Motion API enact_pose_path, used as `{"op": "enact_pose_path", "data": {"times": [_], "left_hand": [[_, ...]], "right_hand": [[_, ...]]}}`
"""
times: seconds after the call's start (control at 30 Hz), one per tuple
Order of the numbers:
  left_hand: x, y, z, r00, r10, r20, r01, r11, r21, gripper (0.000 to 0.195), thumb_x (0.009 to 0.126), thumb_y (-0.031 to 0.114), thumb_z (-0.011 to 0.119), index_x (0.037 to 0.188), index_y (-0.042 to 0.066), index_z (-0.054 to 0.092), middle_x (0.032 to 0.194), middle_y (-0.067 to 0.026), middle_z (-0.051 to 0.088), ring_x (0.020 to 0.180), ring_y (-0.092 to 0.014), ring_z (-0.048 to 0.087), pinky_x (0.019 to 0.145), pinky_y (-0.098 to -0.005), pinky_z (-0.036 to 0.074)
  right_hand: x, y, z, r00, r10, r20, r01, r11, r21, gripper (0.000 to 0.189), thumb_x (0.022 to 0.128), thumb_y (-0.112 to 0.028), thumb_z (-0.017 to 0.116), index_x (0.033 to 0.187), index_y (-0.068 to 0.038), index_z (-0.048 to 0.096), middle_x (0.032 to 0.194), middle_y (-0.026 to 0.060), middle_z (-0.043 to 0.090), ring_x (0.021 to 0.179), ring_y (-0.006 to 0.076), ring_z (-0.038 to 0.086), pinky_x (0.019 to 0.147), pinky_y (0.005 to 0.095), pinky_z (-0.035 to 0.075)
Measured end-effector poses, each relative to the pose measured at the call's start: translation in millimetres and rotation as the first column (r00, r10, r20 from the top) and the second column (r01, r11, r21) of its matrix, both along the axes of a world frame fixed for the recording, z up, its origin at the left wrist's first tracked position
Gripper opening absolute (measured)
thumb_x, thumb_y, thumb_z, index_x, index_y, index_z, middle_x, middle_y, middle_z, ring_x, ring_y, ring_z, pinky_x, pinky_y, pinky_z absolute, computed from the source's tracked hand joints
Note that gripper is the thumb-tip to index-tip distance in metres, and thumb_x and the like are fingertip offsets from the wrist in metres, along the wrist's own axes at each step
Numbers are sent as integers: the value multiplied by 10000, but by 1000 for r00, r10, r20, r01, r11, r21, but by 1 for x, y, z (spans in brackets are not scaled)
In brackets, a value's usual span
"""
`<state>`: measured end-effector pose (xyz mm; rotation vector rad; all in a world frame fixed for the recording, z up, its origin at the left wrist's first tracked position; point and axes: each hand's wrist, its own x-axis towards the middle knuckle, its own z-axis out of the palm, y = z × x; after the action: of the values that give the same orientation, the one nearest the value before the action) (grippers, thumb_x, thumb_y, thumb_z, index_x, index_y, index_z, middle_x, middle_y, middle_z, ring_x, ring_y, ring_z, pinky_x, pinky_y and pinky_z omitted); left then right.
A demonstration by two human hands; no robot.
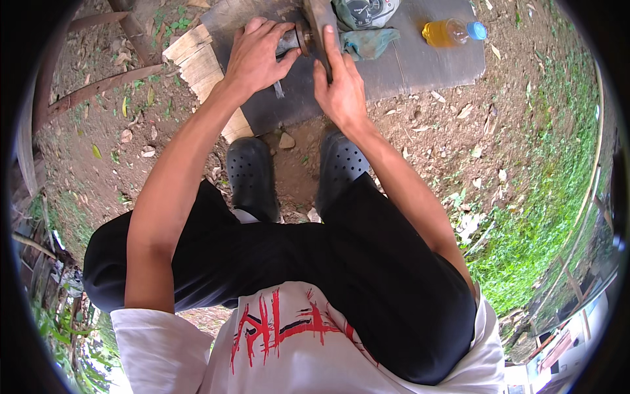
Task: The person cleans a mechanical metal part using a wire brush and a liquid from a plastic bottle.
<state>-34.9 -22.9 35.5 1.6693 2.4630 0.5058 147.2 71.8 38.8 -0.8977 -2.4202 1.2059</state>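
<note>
Near the top of the head view, my left hand (263,54) grips a grey metal cylindrical part (285,43) with a brown, rusty-looking flange at its right end. My right hand (342,81) holds a flat, dark brown bar (321,34), its index finger stretched along it; whether it is wood or metal I cannot tell. The bar stands close against the flanged end, and its far end runs out of view. Just right of it lie a greenish rag (371,43) and a round gauge with a dial (366,11). All are over a dark board (413,64) on the ground.
A plastic bottle of yellow liquid (445,33) with a blue cap lies on the board's right side. Corrugated cardboard (202,66) sticks out at the left. A small stone (286,141) lies between my dark clogs (252,172). Wooden strips (106,88) lie further left on leaf-strewn soil.
</note>
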Motion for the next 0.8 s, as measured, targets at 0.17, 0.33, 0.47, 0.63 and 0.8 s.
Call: {"op": "enact_pose_path", "data": {"times": [0.17, 0.33, 0.47, 0.63, 0.8], "left_hand": [[2, 1, 2, 1000, 1, 0, -1, 999, 33, 493, 838, 310, 790, 1244, 46, 700, 1171, -108, 700, 1177, -315, 571, 1031, -426, 452], [3, 3, 7, 1000, 10, 7, -10, 1000, -20, 504, 838, 330, 786, 1248, 49, 702, 1166, -98, 705, 1164, -314, 576, 1022, -430, 456], [1, 7, 11, 1000, -2, 5, 2, 999, -32, 513, 838, 347, 785, 1250, 51, 704, 1157, -96, 706, 1158, -308, 577, 1023, -434, 454], [2, 3, 7, 1000, 27, 8, -27, 999, -38, 524, 834, 356, 793, 1259, 62, 705, 1175, -93, 706, 1169, -302, 575, 1034, -429, 448], [-1, 1, -4, 1000, 4, -23, -4, 1000, 27, 508, 827, 379, 762, 1255, 110, 718, 1154, -37, 710, 1168, -243, 570, 1003, -454, 427]], "right_hand": [[33, -41, -22, 994, -1, 106, 4, 1000, -25, 711, 1001, -183, 578, 1635, -302, 279, 1045, 330, 563, 747, 552, 631, 666, 578, 558], [23, -30, -7, 997, 12, 75, -9, 999, -38, 714, 1000, -172, 573, 1634, -306, 274, 1033, 329, 569, 733, 540, 637, 662, 585, 558], [-11, -7, -3, 999, -16, 41, 15, 1000, 16, 715, 997, -166, 574, 1634, -301, 279, 1030, 337, 574, 733, 549, 629, 654, 580, 558], [40, -38, -17, 998, 11, 63, -8, 999, -38, 727, 988, -159, 581, 1636, -290, 280, 1031, 335, 574, 722, 546, 629, 642, 587, 552], [-7, -7, -6, 1000, 7, 24, -8, 1000, 16, 727, 976, -149, 582, 1628, -302, 298, 1015, 331, 589, 728, 540, 639, 670, 591, 555]]}}
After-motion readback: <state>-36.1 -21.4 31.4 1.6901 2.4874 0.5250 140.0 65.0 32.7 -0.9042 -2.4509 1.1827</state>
